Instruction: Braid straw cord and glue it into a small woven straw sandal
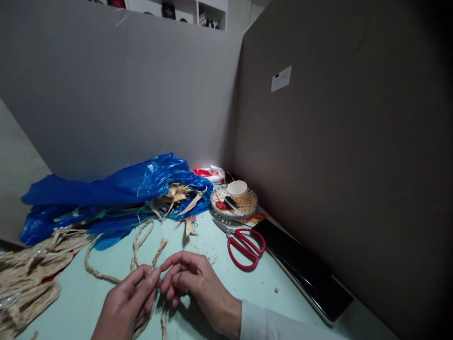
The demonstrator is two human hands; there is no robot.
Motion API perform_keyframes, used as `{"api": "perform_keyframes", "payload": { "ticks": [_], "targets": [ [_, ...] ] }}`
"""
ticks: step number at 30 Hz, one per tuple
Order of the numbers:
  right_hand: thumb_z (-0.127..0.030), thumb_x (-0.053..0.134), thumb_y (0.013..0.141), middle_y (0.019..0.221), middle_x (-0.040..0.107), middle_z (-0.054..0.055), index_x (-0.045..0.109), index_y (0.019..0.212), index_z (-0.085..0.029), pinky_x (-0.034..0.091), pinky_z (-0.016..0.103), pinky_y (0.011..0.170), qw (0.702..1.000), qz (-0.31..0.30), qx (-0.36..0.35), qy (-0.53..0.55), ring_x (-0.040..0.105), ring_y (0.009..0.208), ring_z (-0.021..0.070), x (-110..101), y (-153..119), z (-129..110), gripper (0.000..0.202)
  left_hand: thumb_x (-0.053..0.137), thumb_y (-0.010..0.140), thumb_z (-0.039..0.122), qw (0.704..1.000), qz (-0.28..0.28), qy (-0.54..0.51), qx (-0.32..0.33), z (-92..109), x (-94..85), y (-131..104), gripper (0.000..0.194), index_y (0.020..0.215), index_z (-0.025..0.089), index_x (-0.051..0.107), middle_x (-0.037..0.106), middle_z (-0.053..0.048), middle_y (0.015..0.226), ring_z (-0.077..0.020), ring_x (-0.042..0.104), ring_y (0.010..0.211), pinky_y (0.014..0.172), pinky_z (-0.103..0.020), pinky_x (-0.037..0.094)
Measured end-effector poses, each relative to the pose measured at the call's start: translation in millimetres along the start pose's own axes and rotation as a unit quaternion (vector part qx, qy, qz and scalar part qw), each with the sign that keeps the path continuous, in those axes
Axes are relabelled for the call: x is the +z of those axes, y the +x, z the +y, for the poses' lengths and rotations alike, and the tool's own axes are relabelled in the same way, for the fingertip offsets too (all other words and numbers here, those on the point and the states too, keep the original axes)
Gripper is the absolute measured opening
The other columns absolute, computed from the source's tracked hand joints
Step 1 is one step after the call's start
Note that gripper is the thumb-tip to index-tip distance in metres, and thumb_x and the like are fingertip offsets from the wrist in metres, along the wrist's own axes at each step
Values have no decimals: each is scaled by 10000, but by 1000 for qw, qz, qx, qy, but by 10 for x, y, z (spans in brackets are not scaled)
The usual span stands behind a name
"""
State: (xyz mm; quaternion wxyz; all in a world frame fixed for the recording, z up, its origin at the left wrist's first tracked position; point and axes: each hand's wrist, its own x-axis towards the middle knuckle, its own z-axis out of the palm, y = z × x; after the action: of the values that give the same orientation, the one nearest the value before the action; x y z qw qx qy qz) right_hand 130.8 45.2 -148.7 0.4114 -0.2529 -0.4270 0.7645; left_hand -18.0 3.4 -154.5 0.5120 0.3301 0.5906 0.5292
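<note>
Pinching twisted cord (159, 252) that runs out of view below, my left hand (131, 298) partly covers it. I can't tell whether my right hand (202, 286) grips any.

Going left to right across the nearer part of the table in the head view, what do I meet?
Pale dried fibre bundles, left hand pinching a fibre cord, right hand, red-handled scissors, flat black object.

Cord (159, 252) rough, matt fibre; bag (141, 182) glossy, crinkled plastic; scissor handles (248, 251) smooth plastic; partition (141, 94) matt.
</note>
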Motion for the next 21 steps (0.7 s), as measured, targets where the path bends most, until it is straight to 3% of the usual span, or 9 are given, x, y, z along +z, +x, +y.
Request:
{"api": "perform_keyframes", "payload": {
  "ticks": [8,11,15,21],
  "targets": [
    [-241,640,614,664,663,-2,678,890,-132,436,249,558,1000,-3,7,-5,562,564,112,0,-3,-4,299,822,609,681,1000,-12,19,6,-77,-38,42,525,667,219,581,379,94,503,-71,253,465,444,-178,205],
    [-352,728,675,660,661,4,668,870,-135,427,238,541,1000,7,5,-1,562,557,107,-7,12,22,298,799,637,699,999,-24,36,14,-67,-46,45,541,656,208,573,407,78,514,-73,256,476,462,-178,164],
    [-540,819,686,647,656,0,651,837,-141,427,230,527,1000,17,3,-1,563,539,99,-18,33,52,459,800,634,709,997,-41,58,24,-41,-66,42,550,725,198,616,391,83,547,-79,266,509,474,-174,179],
    [-555,878,639,629,670,-11,664,838,-140,434,229,522,1000,17,2,3,565,524,97,-6,30,62,507,800,640,697,995,-54,85,25,-22,-86,47,541,708,197,603,359,98,524,-73,261,490,452,-164,181]
  ]
}}
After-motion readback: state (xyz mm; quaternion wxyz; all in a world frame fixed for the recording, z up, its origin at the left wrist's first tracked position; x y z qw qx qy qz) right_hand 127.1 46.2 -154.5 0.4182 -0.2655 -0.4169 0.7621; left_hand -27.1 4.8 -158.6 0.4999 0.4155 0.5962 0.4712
